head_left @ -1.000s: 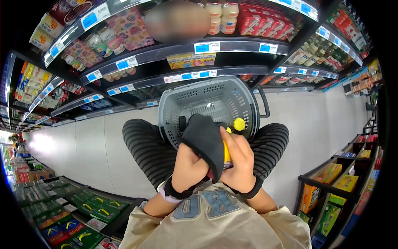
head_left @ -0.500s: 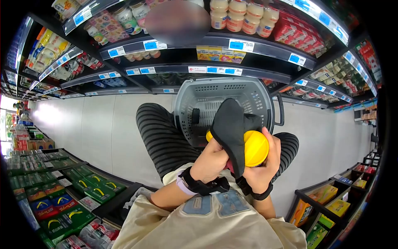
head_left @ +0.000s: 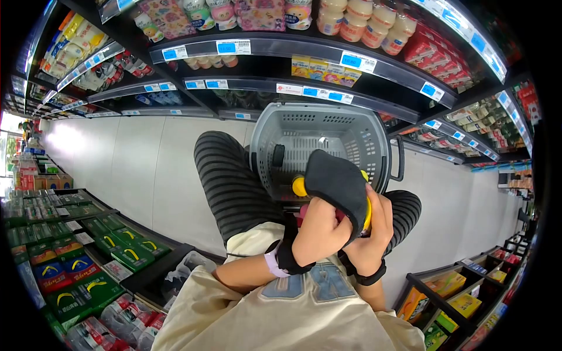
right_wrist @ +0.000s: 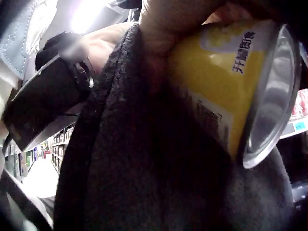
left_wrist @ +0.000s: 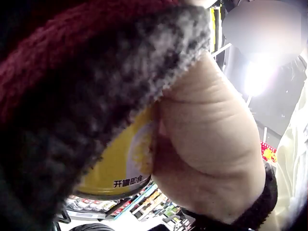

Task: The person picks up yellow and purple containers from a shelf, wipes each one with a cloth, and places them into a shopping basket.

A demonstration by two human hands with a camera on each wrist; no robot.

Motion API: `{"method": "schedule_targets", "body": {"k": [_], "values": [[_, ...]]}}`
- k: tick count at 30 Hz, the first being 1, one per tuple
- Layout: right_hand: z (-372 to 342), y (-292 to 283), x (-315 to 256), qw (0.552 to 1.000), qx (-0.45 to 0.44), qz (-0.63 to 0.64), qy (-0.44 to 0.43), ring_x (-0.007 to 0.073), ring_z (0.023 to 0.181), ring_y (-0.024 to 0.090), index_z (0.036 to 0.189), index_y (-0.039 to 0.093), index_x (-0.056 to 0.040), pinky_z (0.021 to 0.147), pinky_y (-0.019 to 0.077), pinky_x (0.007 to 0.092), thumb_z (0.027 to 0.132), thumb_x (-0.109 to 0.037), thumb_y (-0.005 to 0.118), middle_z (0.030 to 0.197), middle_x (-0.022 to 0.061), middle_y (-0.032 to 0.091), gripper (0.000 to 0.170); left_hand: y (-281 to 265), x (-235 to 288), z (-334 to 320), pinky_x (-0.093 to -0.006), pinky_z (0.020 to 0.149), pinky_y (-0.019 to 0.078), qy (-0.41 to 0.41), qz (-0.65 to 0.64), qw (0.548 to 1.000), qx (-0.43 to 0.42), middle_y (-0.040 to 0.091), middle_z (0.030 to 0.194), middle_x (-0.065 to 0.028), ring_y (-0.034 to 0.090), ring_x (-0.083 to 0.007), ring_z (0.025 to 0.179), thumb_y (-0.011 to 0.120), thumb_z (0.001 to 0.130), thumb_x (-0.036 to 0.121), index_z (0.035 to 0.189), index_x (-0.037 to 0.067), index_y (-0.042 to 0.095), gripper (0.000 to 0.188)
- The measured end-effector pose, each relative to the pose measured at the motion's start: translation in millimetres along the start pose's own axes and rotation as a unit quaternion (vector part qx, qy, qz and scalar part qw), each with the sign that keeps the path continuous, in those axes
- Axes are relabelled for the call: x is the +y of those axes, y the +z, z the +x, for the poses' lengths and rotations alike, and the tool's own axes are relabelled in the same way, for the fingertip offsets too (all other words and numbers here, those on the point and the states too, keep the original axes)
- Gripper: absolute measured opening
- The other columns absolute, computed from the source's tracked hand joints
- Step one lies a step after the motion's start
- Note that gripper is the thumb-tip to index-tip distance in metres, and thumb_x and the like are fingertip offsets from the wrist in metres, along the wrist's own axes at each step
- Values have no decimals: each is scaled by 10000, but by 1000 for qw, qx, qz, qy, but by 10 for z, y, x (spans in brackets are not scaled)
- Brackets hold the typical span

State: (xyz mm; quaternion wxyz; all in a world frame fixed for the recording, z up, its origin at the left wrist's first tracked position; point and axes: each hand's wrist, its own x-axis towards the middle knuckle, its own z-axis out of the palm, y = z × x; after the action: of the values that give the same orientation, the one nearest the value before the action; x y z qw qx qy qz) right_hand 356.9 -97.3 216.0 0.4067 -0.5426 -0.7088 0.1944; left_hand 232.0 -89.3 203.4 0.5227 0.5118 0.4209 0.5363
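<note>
A black cloth item with a fuzzy lining hangs over the front of the basket, its kind unclear. My left hand grips its lower edge. Beside it, my right hand holds a yellow can, its fingers round the side. The cloth hides most of the can in the head view; the right wrist view shows its bare metal end tilted sideways against the dark fabric. The left wrist view shows the yellow label between the fuzzy lining and my right hand.
A grey basket stands between the knees, holding a small black object and a yellow-capped item. Drink shelves rise just beyond it. Green cartons are at the lower left, a rack with boxes at the lower right.
The can's yellow end faced upward half a second ago; the cloth now covers most of the can. My left hand has moved right, and the yellow-capped item beside the cloth shows more.
</note>
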Motion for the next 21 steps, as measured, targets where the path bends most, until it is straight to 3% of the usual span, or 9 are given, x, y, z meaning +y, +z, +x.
{"method": "schedule_targets", "body": {"k": [3, 5, 12, 13, 15, 16, 17, 20, 21], "values": [[-35, -27, 1, 998, 14, -34, -41, 311, 902, 574, 1206, 570, 37, 808, 463, 381, 592, -157, 825, 1029, 165, 579, 693, 14, -8, 34, -266, 808, 466, -31, -73, 997, 15, 580, 1035, -47, 548, -112, 917, 534, 835, -59, 1107, -7, 546, 277], [-42, -32, 3, 998, 36, -21, -51, 310, 890, 569, 1209, 564, 39, 804, 459, 381, 587, -188, 840, 1029, 166, 578, 718, -23, 1, 41, -293, 870, 455, -192, -251, 949, -8, 602, 1085, -85, 583, -199, 992, 541, 806, -44, 1147, -2, 544, 343], [1, -62, -28, 998, 43, 44, 0, 305, 962, 571, 1210, 542, 24, 868, 444, 372, 536, -142, 839, 1066, 163, 570, 756, -21, -221, 17, -288, 926, 447, -184, -294, 937, -48, 563, 1210, -64, 544, -143, 1081, 545, 933, 166, 1260, 7, 493, 368], [6, -71, -30, 998, 32, 62, 9, 306, 974, 566, 1211, 534, 21, 880, 438, 379, 531, -150, 843, 1077, 162, 568, 766, -46, -227, -6, -284, 935, 445, -226, -369, 898, -73, 565, 1216, -58, 541, -145, 1089, 562, 925, 162, 1262, 21, 497, 370], [-17, -29, 94, 989, 8, 143, -44, 266, 1008, 534, 1283, 435, -5, 914, 408, 374, 555, -204, 830, 1114, 144, 525, 852, -70, -312, 25, -276, 934, 449, -76, -186, 970, -139, 565, 1218, -49, 540, -131, 1092, 552, 938, 157, 1261, 32, 501, 350], [-7, 6, 109, 984, 11, 165, -59, 272, 1027, 532, 1281, 429, -7, 928, 406, 382, 546, -204, 844, 1121, 148, 524, 866, -79, -430, -9, -300, 856, 489, -69, -193, 968, -148, 602, 1120, -73, 584, -173, 1020, 718, 796, 120, 1172, 35, 563, 415], [14, 39, 103, 979, 14, 188, -75, 279, 1047, 530, 1278, 424, -8, 943, 403, 390, 537, -203, 858, 1128, 152, 522, 881, -51, -515, -68, -306, 873, 484, -222, -339, 907, -115, 603, 1147, -68, 585, -172, 1029, 717, 800, 115, 1192, 44, 558, 428], [116, 61, 99, 987, -47, 144, -58, 278, 1094, 522, 1293, 408, -11, 971, 394, 396, 539, -180, 872, 1179, 156, 507, 902, -182, -580, -58, -315, 883, 487, -200, -386, 891, -136, 600, 1190, -57, 584, -166, 1053, 733, 800, 123, 1231, 61, 546, 474], [121, 89, 95, 986, -52, 156, -35, 260, 1118, 514, 1308, 403, -10, 979, 393, 381, 546, -166, 868, 1212, 153, 491, 907, -226, -575, -34, -283, 898, 495, -183, -351, 907, -144, 583, 1215, -50, 589, -139, 1060, 554, 951, 164, 1286, 31, 474, 369]]}}
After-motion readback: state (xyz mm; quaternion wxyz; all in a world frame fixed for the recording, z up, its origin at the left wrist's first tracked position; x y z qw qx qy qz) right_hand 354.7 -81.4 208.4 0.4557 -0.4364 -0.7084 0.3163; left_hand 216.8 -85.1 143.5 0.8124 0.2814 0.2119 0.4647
